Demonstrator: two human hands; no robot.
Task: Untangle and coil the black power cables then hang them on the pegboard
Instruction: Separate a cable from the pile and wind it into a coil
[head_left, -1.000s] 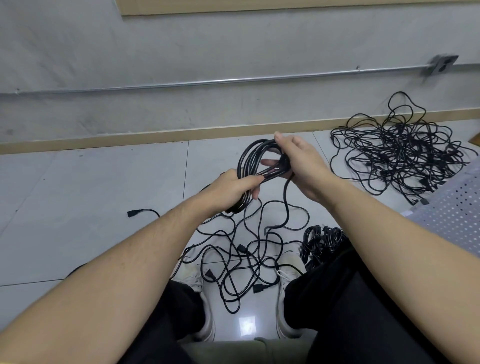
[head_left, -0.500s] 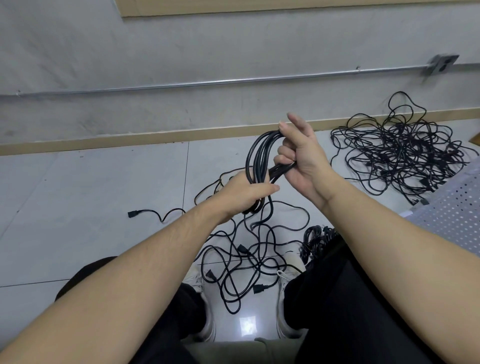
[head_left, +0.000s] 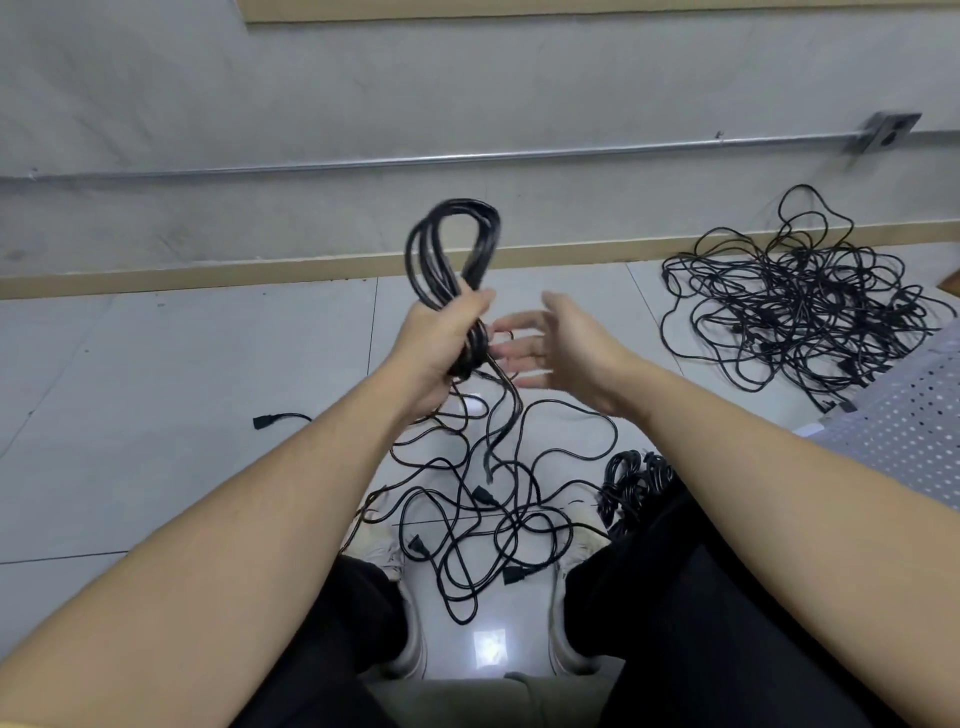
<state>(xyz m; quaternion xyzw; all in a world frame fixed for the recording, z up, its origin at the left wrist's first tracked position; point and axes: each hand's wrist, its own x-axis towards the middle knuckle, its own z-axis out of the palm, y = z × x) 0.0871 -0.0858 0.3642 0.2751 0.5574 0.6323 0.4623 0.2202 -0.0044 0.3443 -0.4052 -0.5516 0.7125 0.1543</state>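
Head view: my right hand (head_left: 563, 348) just let go, fingers now spread, empty. Left hand (head_left: 441, 343) alone grips the coil (head_left: 452, 249), raised higher. Tail runs to the floor tangle (head_left: 483, 509). Coil nearly done, pegboard (head_left: 904, 436) next.

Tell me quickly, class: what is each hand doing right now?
Left hand: closed around the coil of black cable, holding it up.
Right hand: open, fingers spread, holding nothing.

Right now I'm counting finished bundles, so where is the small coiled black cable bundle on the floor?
In the head view, the small coiled black cable bundle lies right of centre, against the person's right knee.
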